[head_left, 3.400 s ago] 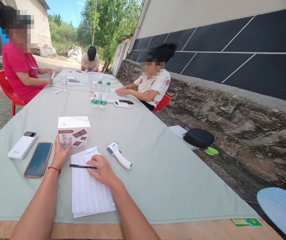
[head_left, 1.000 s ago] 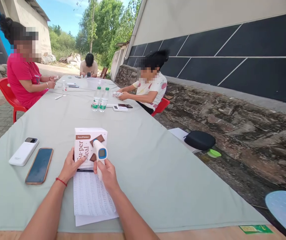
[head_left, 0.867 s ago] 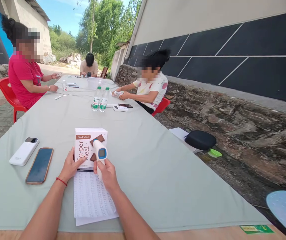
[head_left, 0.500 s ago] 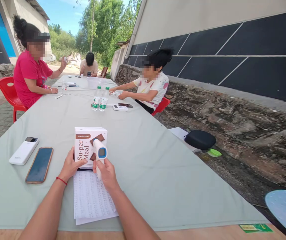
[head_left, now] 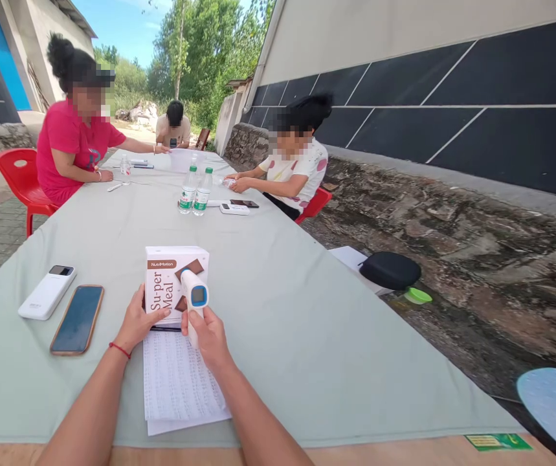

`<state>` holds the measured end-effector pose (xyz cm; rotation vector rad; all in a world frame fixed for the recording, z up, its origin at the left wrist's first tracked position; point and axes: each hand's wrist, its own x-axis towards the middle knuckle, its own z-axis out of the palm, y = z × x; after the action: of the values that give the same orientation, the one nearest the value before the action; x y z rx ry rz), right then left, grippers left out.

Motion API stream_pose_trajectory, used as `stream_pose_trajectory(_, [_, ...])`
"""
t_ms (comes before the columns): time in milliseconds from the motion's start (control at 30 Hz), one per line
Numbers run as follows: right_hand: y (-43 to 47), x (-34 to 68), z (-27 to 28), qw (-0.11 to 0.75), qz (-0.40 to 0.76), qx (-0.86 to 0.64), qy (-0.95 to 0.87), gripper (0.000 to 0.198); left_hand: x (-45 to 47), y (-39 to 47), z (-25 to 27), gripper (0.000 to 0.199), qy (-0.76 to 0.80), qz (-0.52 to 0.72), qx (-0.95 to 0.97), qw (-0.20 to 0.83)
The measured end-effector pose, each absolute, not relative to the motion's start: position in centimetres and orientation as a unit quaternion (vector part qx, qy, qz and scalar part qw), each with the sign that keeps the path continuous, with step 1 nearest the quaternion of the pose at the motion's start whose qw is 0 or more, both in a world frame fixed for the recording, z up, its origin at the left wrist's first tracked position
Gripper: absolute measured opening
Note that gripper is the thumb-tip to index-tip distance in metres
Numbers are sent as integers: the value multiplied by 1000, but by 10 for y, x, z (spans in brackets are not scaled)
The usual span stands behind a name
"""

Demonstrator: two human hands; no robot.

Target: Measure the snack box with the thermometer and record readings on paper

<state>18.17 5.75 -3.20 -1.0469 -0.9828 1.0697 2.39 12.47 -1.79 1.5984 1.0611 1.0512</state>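
My left hand [head_left: 140, 318] grips the lower left side of a white box [head_left: 161, 285] printed "Su-per Meal", which stands upright on the table. In my right hand [head_left: 208, 336] is a white infrared thermometer [head_left: 193, 281] with a blue-rimmed screen, its grip wrapped by my fingers. The thermometer's head is in front of the box's right part; whether they touch I cannot tell. Under my hands lie sheets of paper [head_left: 180, 388] with rows of writing. A dark pen [head_left: 166, 329] rests across their top, partly hidden by the box and hands.
Left of my hands lie a phone [head_left: 77, 320] and a white power bank [head_left: 47, 293]. Two water bottles [head_left: 195, 194] stand farther up the table [head_left: 316, 336], near another white device [head_left: 234, 209]. Three other people sit around the far part, near a pale basin [head_left: 180, 160].
My hands, the box and the thermometer stay in place. The person in pink has leaned in and stretched an arm to the basin. The person on the right has drawn their hands closer together.
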Motion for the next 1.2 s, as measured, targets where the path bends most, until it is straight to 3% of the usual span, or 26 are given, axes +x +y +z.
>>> stream_pose_trajectory(833, [54,180,-28,623,476,-453,-424,31,24,125,-21,64,444,423,651,448])
stream_pose_trajectory(1200, [11,184,45,638,455,-412,-465,29,23,128,-17,64,439,418,652,455])
